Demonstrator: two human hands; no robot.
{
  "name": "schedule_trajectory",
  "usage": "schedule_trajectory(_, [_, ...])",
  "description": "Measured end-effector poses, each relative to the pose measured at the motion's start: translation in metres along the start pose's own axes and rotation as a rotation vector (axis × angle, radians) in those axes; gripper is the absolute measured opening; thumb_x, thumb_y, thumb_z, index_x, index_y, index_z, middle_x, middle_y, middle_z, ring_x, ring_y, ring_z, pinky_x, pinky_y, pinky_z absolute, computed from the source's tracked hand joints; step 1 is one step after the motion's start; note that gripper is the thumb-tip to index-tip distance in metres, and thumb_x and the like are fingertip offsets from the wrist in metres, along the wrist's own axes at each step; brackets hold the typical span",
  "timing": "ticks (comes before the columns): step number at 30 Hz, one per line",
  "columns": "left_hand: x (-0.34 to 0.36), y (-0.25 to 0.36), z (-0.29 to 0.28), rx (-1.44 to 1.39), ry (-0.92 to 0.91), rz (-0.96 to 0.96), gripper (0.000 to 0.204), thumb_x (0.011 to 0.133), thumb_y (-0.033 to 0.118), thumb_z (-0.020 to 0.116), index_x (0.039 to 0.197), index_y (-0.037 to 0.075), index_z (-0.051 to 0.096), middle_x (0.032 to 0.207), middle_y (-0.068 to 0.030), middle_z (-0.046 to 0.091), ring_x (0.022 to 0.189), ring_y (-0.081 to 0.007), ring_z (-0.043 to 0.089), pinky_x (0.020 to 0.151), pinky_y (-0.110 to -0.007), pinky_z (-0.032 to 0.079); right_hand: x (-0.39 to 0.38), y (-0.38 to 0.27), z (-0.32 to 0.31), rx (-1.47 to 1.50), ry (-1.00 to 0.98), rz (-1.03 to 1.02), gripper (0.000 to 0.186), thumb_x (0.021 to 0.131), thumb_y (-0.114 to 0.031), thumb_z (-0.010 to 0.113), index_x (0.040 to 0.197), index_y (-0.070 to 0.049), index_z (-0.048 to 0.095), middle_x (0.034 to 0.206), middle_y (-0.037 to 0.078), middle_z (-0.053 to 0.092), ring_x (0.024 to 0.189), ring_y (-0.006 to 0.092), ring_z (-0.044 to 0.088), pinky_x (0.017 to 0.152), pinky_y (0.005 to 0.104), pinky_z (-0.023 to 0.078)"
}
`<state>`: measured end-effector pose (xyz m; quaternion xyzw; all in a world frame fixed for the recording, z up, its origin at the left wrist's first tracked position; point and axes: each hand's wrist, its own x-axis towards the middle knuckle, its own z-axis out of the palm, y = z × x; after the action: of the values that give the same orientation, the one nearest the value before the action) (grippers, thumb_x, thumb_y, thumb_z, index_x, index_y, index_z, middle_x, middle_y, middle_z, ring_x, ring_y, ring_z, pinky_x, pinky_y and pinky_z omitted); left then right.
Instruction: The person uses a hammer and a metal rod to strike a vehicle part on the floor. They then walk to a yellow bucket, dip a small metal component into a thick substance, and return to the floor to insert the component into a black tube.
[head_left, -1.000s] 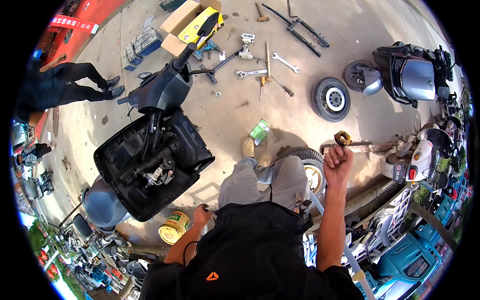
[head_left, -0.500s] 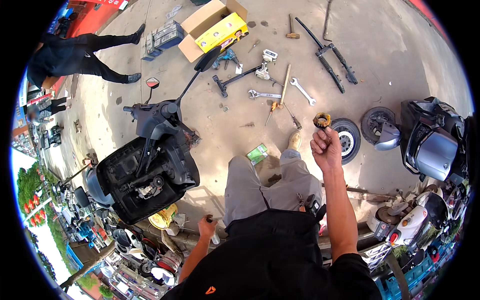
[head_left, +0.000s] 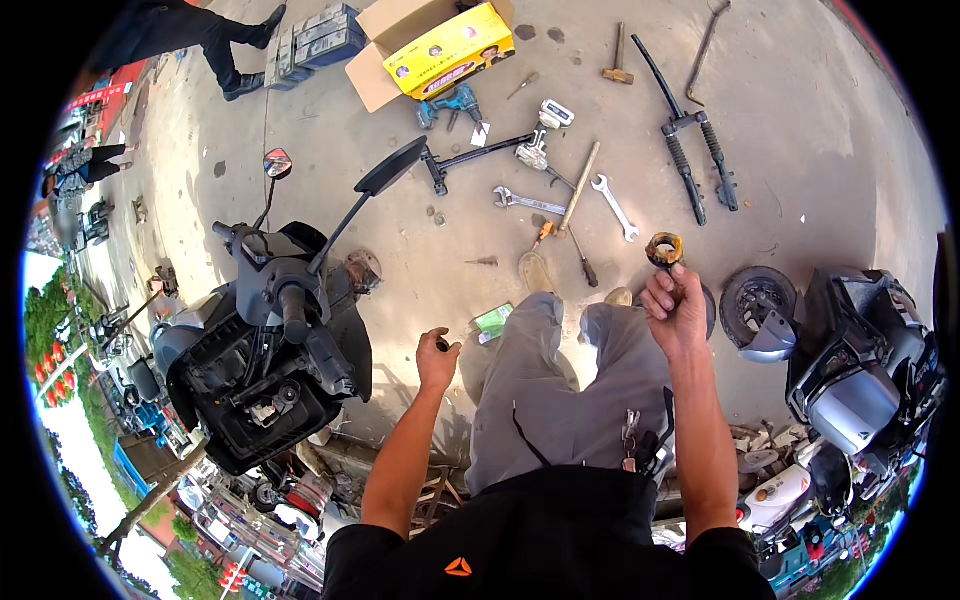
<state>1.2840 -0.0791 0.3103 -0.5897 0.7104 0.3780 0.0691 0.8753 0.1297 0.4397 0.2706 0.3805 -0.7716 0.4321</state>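
Pinched in the fingers of my right hand [head_left: 676, 308] is a dark ring-shaped metal part [head_left: 664, 249] with yellow-brown grease, its open middle turned upward. It is held out in front of my right thigh, above the concrete. My left hand [head_left: 437, 362] is closed around a small dark round piece [head_left: 442, 344]; only its end shows, too little to name it. That hand hangs between my left leg and a partly stripped dark scooter [head_left: 270, 360]. A green packet [head_left: 492, 322] lies on the ground near my left knee.
Ahead lie an adjustable wrench [head_left: 528, 201], an open-end wrench [head_left: 615, 208], a wooden-handled hammer [head_left: 580, 188], a blue cordless drill [head_left: 452, 106] and a fork assembly [head_left: 690, 140]. A yellow carton [head_left: 450, 68] stands behind. At right are a wheel [head_left: 758, 300] and scooter bodywork [head_left: 860, 370]. Someone's legs [head_left: 235, 50] are far left.
My left hand has come up and forward from low beside my hip. My right hand still holds the greasy ring. The view has shifted, and my feet and legs have moved.
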Motion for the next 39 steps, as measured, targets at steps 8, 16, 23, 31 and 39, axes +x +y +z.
schedule_trajectory(8, [0.205, 0.013, 0.178, 0.057, 0.013, 0.034, 0.043, 0.078, 0.014, 0.084, 0.117, 0.002, 0.072, 0.096, -0.0116, 0.067, 0.084, -0.0222, 0.066, 0.081, -0.036, 0.056, 0.227, 0.056, -0.076, -0.238, -0.089, 0.248, 0.022, 0.097, -0.027, 0.069, 0.101, -0.011, 0.056, 0.075, -0.004, 0.049, 0.058, 0.0045, 0.038, 0.051, 0.0214, 0.034])
schedule_trajectory(16, [0.362, -0.013, 0.362, 0.228, -0.035, 0.204, 0.041, 0.081, 0.019, 0.083, 0.114, -0.002, 0.070, 0.099, -0.0203, 0.071, 0.089, -0.0328, 0.070, 0.084, -0.042, 0.057, 0.400, 0.023, -0.157, -0.628, -0.220, 0.223, 0.022, 0.095, -0.020, 0.071, 0.111, -0.006, 0.066, 0.074, -0.003, 0.054, 0.056, 0.0027, 0.040, 0.049, 0.0201, 0.033])
schedule_trajectory(23, [0.441, -0.048, 0.432, 0.388, -0.164, 0.326, 0.048, 0.085, 0.034, 0.082, 0.114, -0.002, 0.070, 0.104, -0.0217, 0.071, 0.096, -0.0397, 0.070, 0.088, -0.046, 0.057, 0.516, 0.026, -0.162, -0.722, -0.351, 0.039, 0.039, 0.091, -0.018, 0.075, 0.125, -0.001, 0.064, 0.072, -0.002, 0.055, 0.055, 0.0031, 0.042, 0.048, 0.0196, 0.034])
schedule_trajectory(31, [0.519, -0.069, 0.353, 0.334, 0.200, 0.482, 0.036, 0.090, 0.033, 0.079, 0.109, 0.003, 0.074, 0.099, -0.0136, 0.073, 0.081, -0.0252, 0.071, 0.074, -0.038, 0.057, 0.557, 0.064, -0.178, -0.745, -0.481, 0.033, 0.026, 0.090, -0.015, 0.072, 0.113, -0.002, 0.067, 0.074, 0.000, 0.056, 0.056, 0.0034, 0.043, 0.049, 0.0208, 0.034])
schedule_trajectory(39, [0.589, -0.116, 0.279, 0.339, 0.351, 0.267, 0.050, 0.090, 0.026, 0.075, 0.131, 0.001, 0.063, 0.126, -0.0162, 0.067, 0.110, -0.0318, 0.068, 0.096, -0.042, 0.053, 0.547, 0.069, -0.275, -0.660, -0.298, 0.099, 0.013, 0.100, -0.016, 0.066, 0.100, -0.005, 0.058, 0.076, -0.002, 0.050, 0.060, 0.0055, 0.040, 0.051, 0.0227, 0.032])
